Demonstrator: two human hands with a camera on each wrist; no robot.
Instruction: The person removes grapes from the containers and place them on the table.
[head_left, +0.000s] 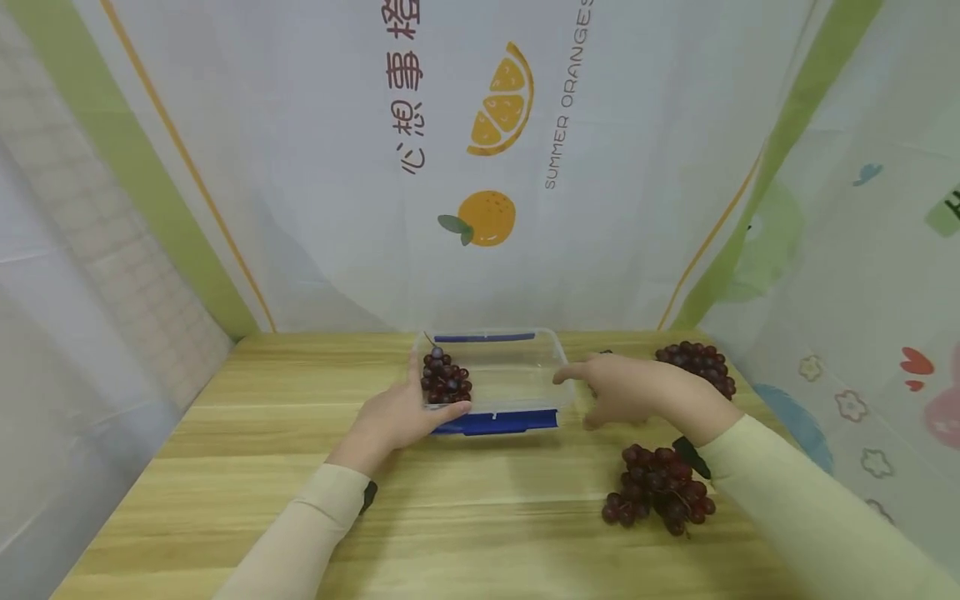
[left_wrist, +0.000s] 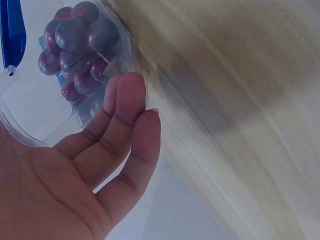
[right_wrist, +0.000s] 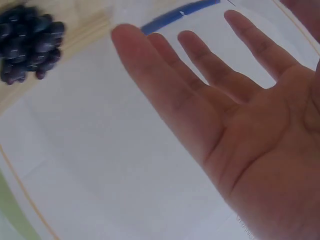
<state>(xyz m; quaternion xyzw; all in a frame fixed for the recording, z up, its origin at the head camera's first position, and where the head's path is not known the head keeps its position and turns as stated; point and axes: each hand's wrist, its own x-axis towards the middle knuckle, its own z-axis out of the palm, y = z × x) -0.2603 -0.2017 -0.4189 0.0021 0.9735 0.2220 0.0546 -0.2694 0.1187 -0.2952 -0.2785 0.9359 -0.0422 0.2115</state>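
Note:
A clear plastic food container (head_left: 517, 375) with blue locking flaps (head_left: 495, 422) stands at the back middle of the table. Inside its left end lies a bunch of dark red grapes (head_left: 446, 379), also seen through the wall in the left wrist view. My left hand (head_left: 397, 412) holds the container's front left corner, thumb along the front rim and fingers against the outer left wall (left_wrist: 131, 65). At the right end, my right hand (head_left: 622, 385) is held palm down with nothing in it, its index fingertip close to the rim. Its fingers look fairly straight and spread in the right wrist view.
A second bunch of grapes (head_left: 660, 490) lies on the wooden table (head_left: 480, 517) below my right wrist. Another bunch (head_left: 697, 367) sits at the back right, partly behind the right hand. A printed curtain (head_left: 337, 208) hangs behind the table, with more at both sides.

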